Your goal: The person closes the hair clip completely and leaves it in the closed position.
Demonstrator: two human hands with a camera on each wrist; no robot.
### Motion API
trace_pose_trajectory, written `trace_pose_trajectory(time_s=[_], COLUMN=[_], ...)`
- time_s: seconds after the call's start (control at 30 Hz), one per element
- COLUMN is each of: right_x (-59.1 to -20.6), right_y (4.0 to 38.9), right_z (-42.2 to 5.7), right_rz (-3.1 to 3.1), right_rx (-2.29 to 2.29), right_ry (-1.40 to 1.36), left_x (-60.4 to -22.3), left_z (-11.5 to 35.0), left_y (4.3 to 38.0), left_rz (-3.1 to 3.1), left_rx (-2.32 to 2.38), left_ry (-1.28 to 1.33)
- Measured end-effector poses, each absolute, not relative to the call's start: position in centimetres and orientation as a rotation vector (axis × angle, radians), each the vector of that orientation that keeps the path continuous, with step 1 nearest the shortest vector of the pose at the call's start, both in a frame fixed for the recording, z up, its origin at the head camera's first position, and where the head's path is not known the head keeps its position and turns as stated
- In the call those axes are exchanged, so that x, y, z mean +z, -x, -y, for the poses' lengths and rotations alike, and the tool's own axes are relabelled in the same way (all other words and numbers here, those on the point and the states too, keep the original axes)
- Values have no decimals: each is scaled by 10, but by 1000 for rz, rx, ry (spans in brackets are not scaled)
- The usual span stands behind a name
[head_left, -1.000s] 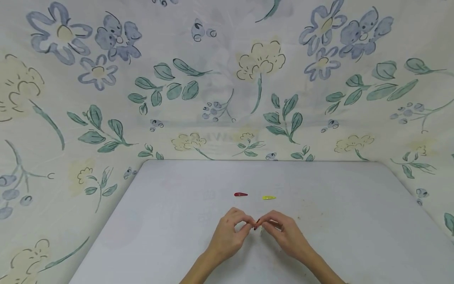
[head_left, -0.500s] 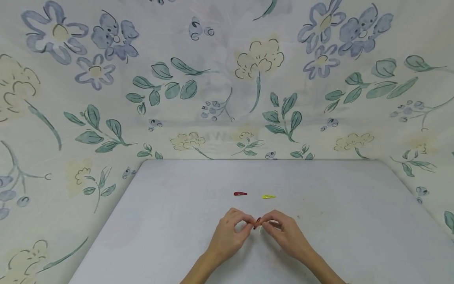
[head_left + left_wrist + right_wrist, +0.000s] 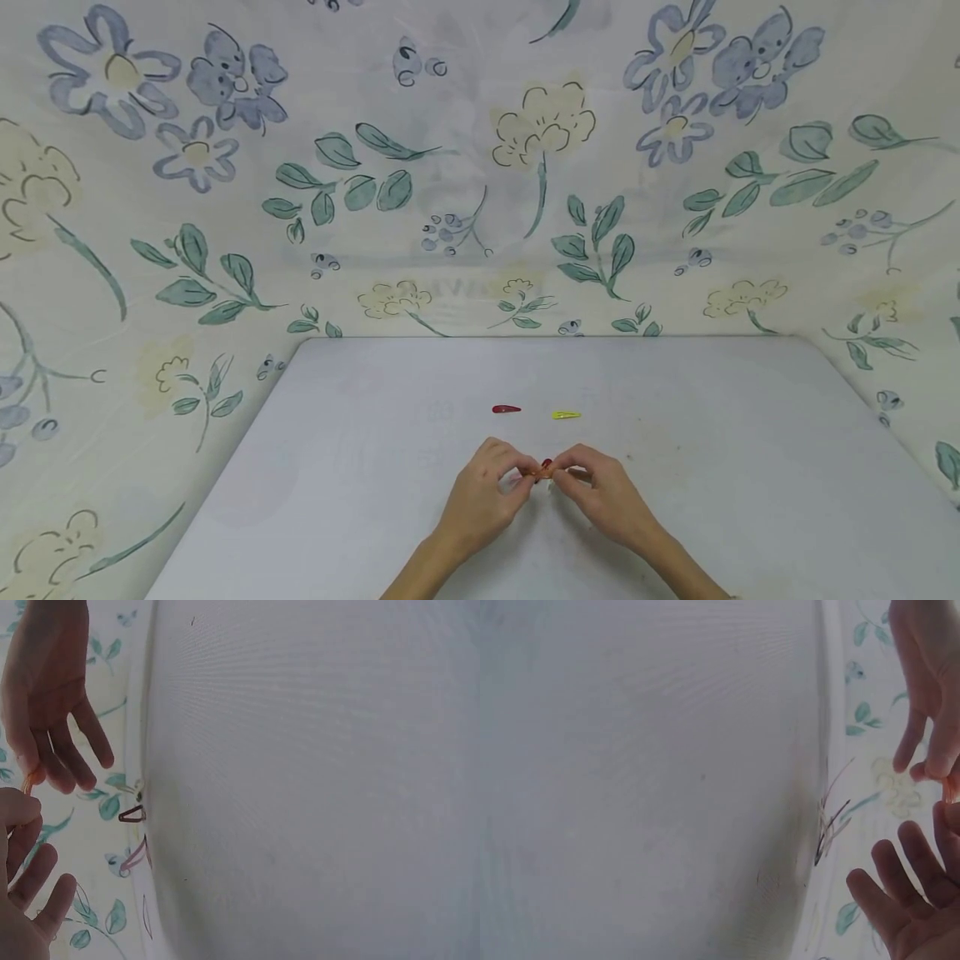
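Note:
My left hand [image 3: 480, 492] and right hand [image 3: 600, 492] face each other over the table, fingertips close together. Between them, thumb and index finger of each hand pinch a small, thin orange piece [image 3: 28, 782], also caught between the fingertips in the right wrist view as an orange strip [image 3: 949, 791]; I cannot tell its kind. The other fingers of both hands are spread loosely. Low behind the hands, several snap hair clips lie on the table, among them a dark reddish clip [image 3: 132, 815] and a pinkish clip [image 3: 133, 857]. The fingers partly hide them in the head view.
Farther back on the white table [image 3: 360, 467] lie a red hair clip [image 3: 506, 409] and, to its right, a yellow hair clip [image 3: 566, 414]. A flower-printed cloth [image 3: 450, 108] rises behind the table and along both sides.
Both hands keep their pinch at nearly the same spot. The fingertips have shifted slightly, so more of the orange piece shows between them. The view has drifted a little.

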State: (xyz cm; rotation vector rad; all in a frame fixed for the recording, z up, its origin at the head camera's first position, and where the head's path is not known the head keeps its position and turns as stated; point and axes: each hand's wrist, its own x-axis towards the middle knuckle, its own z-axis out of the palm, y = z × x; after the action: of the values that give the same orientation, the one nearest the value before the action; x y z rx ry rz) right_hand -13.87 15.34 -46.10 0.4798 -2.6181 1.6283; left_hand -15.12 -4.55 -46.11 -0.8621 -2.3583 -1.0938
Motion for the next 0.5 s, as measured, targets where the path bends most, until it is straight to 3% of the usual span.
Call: trace_pose_trajectory(time_s=[0.5], right_x=[-460], right_y=[138], right_z=[-151], right_rz=[2650], right_rx=[1569], right_ry=[-437], left_x=[-461], left_z=[46], left_y=[151], left_rz=[2362], left_rx=[-987], left_ry=[826])
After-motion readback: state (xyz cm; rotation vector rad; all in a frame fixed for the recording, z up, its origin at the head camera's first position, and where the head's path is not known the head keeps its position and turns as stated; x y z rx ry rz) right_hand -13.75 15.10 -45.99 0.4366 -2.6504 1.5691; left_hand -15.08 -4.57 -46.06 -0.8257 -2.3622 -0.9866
